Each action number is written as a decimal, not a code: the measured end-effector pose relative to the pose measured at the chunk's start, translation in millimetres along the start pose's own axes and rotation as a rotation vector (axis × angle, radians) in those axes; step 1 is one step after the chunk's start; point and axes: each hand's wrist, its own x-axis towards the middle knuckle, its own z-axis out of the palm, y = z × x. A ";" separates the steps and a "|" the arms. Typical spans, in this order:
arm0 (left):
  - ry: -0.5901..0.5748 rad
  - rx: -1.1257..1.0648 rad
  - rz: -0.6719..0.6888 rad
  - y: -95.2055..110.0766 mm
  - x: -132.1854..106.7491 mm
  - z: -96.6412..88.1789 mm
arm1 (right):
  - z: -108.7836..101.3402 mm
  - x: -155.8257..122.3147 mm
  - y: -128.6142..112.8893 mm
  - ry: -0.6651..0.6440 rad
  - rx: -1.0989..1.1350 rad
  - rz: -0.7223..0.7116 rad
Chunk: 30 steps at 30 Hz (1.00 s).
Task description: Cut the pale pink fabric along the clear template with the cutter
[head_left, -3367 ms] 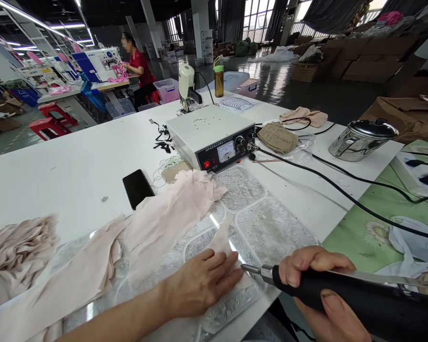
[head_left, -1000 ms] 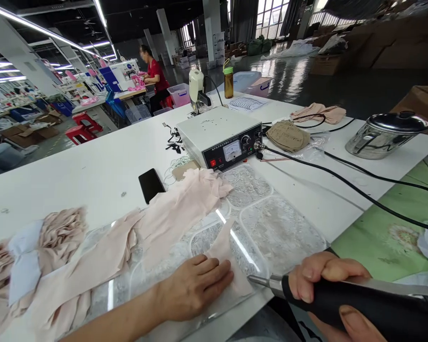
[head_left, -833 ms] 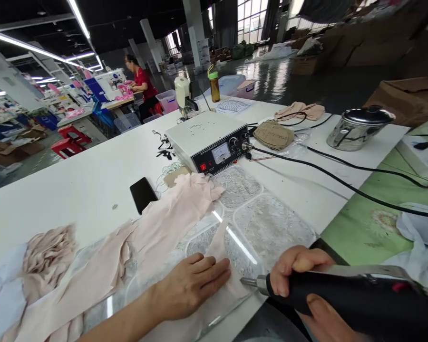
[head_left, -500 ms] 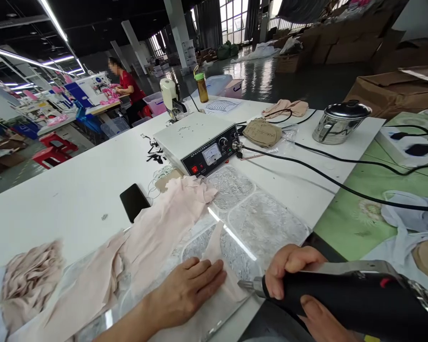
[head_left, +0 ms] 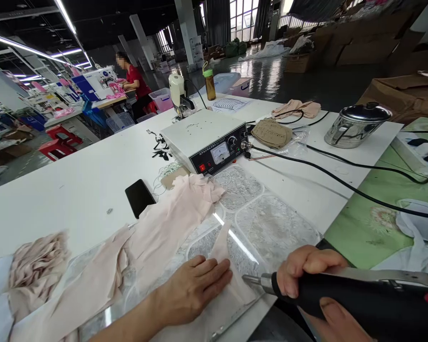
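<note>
My left hand [head_left: 192,287] lies flat, fingers together, pressing a pale pink fabric piece [head_left: 231,275] onto a clear scratched plate [head_left: 274,228] at the table's near edge. My right hand [head_left: 317,285] is wrapped round a black handheld tool [head_left: 360,301]; its metal tip [head_left: 251,280] touches the fabric just right of my left fingers. A black cable [head_left: 328,178] runs from the white control box [head_left: 209,137] toward the tool. More pink fabric strips [head_left: 164,223] lie across the plate to the left.
On the white table [head_left: 74,175] lie a black phone [head_left: 139,197], a crumpled fabric heap [head_left: 32,261], a steel pot [head_left: 356,126], a beige pad [head_left: 273,133] and a bottle [head_left: 209,83]. Another person in red [head_left: 133,80] sits at a far sewing machine.
Both hands keep their hold; the tool tip has crept slightly along the fabric edge. Mostly the head camera has swayed.
</note>
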 end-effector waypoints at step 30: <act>-0.008 -0.035 0.009 -1.5 -2.7 1.5 | 10.3 18.5 17.3 -0.124 -0.006 -0.111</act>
